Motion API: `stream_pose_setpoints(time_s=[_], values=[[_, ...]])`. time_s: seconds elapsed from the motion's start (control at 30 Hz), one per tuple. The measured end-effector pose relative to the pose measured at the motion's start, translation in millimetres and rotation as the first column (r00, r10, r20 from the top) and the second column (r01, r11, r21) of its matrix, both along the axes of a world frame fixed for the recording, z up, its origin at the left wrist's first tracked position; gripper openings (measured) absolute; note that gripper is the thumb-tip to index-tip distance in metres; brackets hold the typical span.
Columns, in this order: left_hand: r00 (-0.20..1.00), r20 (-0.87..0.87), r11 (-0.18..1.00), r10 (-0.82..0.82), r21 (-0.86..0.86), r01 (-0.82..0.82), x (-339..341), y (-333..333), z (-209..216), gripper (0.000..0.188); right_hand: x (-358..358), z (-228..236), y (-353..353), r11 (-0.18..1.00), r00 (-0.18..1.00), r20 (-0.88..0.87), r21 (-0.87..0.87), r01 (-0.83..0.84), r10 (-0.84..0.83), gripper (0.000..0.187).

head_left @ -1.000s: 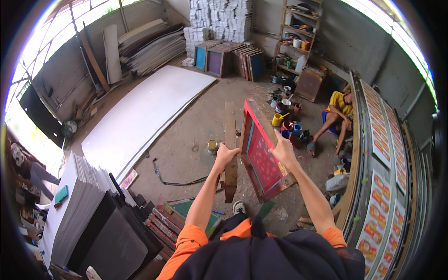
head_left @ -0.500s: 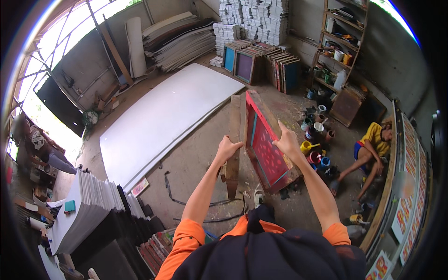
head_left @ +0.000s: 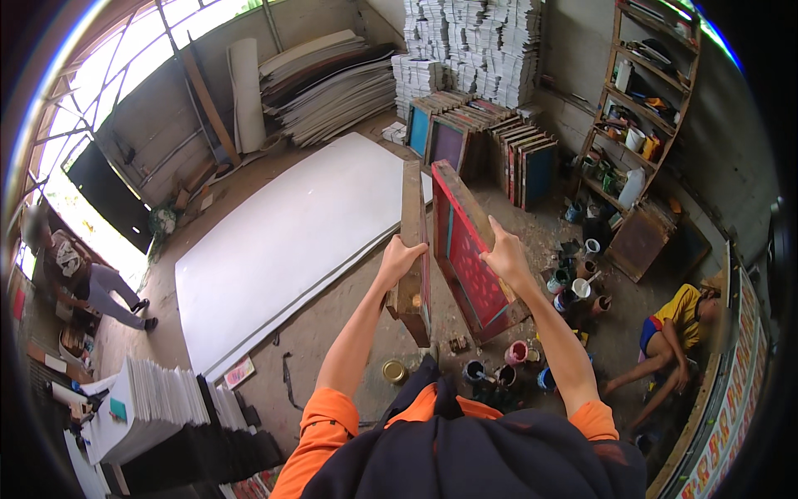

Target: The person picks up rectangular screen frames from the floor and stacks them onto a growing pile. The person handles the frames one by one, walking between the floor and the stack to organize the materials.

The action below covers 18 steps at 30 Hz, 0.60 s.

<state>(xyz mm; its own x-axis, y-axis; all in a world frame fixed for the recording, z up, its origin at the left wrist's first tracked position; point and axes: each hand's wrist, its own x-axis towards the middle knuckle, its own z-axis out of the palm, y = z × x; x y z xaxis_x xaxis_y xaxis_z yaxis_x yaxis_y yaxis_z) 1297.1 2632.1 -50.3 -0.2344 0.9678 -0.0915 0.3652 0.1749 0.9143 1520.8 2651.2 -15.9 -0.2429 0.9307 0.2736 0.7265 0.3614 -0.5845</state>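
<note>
My left hand (head_left: 402, 259) is closed on the edge of a wooden screen-printing frame (head_left: 410, 204), which hangs upright and shows mostly its narrow side. A second screen-printing frame (head_left: 472, 279), stained red with a pinkish spotted mesh, is in my right hand (head_left: 505, 254), its thumb lying on the inner edge and fingers around the outer side. The two frames are tilted toward each other and stand apart at their upper ends, with a narrow gap between them. Below them my shoe (head_left: 428, 366) shows in part on the floor.
Paint pots (head_left: 515, 353) and an open tin (head_left: 394, 372) stand near my feet. A large white sheet (head_left: 291, 241) lies ahead left. More frames (head_left: 524, 166) lean by stacked white bundles (head_left: 474, 50). One person (head_left: 677, 324) sits at right; another (head_left: 91, 279) stands at left.
My view has moved forward and to the left, bringing paint pots close to my feet. Both frames stay in my hands; the left one has turned slightly. The person at left stands more in view.
</note>
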Motion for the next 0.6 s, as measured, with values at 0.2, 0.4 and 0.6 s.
stream_pose_setpoints(time_s=[0.2,0.4,0.6], values=[[1.000,0.028,1.000,-0.007,0.001,0.007,-20.6,164.6,-45.5,0.058,-24.2,-32.0,143.3,0.998,1.000,0.006,0.058,-0.009,0.009,0.070],[0.997,0.081,0.996,0.008,-0.089,-0.001,-39.2,322.2,-62.1,0.060,-74.2,-52.6,299.3,0.995,0.996,0.040,-0.069,0.077,-0.074,0.071],[0.992,0.129,1.000,-0.008,-0.020,0.011,-38.7,447.1,-78.7,0.063,-81.4,-59.5,400.6,0.995,0.994,-0.049,-0.002,0.098,-0.098,0.073]])
